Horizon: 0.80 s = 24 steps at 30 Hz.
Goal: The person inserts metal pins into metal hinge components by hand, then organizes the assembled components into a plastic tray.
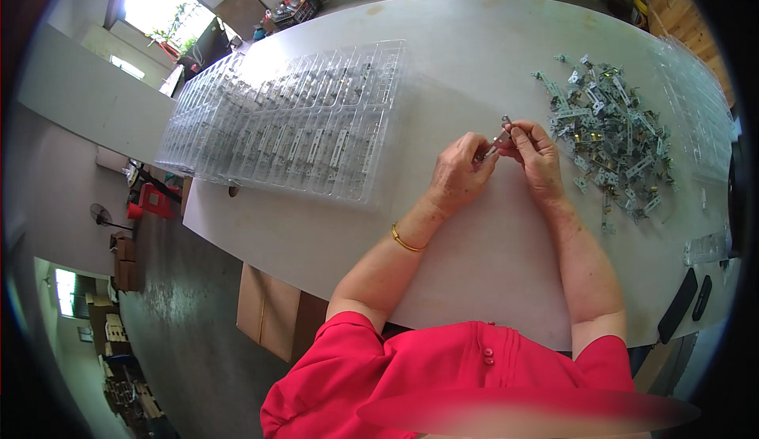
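Above the middle of the white table, my left hand (pixel 461 172) and my right hand (pixel 538 160) meet around one small metal bracket (pixel 501 135). The bracket is slim and slants up to the right. My left fingers pinch its lower end, while my right thumb and fingers grip nearer its upper end. My fingers hide part of it. Right of my hands lies a loose heap of similar metal brackets (pixel 613 134), some with brass-coloured bits. To the left stand stacked clear plastic trays (pixel 371 126), their long compartments holding rows of such brackets.
More clear plastic trays (pixel 696 111) lie at the table's right edge. Two dark flat objects (pixel 678 304) are at the lower right. A cardboard box (pixel 269 312) stands below the table's front left edge. A dark crate (pixel 296 10) is beyond the far left edge.
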Tool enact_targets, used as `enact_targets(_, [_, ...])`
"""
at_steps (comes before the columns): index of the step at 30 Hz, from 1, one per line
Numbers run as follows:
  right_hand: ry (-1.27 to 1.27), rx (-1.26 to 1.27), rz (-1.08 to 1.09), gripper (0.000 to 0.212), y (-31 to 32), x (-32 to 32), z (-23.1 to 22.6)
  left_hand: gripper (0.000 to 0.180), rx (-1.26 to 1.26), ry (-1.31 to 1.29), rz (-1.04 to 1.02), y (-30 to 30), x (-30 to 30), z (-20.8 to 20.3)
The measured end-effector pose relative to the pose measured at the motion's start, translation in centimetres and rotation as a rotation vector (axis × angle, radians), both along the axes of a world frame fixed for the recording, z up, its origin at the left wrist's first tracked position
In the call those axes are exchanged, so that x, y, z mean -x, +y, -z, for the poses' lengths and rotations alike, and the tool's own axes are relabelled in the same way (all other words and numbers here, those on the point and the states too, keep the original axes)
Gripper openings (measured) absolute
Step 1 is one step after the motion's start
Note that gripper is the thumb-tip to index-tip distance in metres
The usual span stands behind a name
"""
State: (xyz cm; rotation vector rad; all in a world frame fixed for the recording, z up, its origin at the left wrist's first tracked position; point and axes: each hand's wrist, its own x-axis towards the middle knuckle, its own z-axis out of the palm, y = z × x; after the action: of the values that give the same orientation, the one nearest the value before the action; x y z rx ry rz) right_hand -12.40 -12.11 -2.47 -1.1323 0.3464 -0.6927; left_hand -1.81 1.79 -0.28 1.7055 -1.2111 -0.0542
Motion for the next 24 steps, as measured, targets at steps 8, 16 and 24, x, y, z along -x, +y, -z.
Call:
enact_targets(8, [-0.053, -0.008, 0.061, 0.015, -0.1, -0.2, 0.6, 0.017, -0.008, 0.011, -0.157, -0.1, -0.4, 0.4])
enact_targets(16, [-0.029, -0.008, 0.064, 0.014, -0.1, -0.2, 0.6, 0.017, -0.014, -0.011, -0.240, 1.9, 0.3, -4.9])
enact_targets(24, [0.030, 0.049, 0.058, 0.014, -0.2, -0.2, 0.4, 0.015, 0.046, -0.231, -0.476, 9.7, -2.8, -10.2])
